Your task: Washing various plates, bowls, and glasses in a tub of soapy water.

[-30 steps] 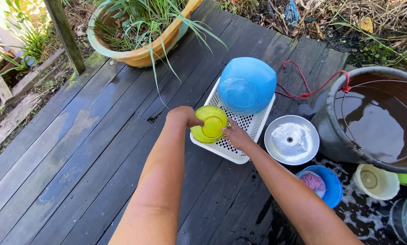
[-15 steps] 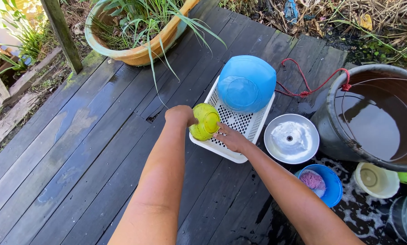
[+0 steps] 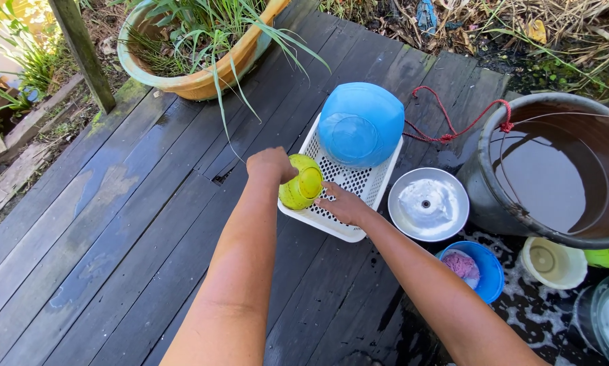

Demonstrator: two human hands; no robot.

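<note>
My left hand grips a yellow-green plastic bowl, tilted on its edge against the near left wall of a white perforated basket. My right hand rests inside the basket beside the bowl, its fingertips touching the bowl's lower rim. A large blue bowl lies upside down in the far end of the basket.
A metal dish lies upside down right of the basket. A dark bucket of water with a red cord stands at right. A small blue bowl, a cream bowl and a potted plant sit on the wet dark deck.
The yellow-green bowl has turned from bottom-up to standing on its edge at the basket's left wall. My right hand slid lower, under the bowl.
</note>
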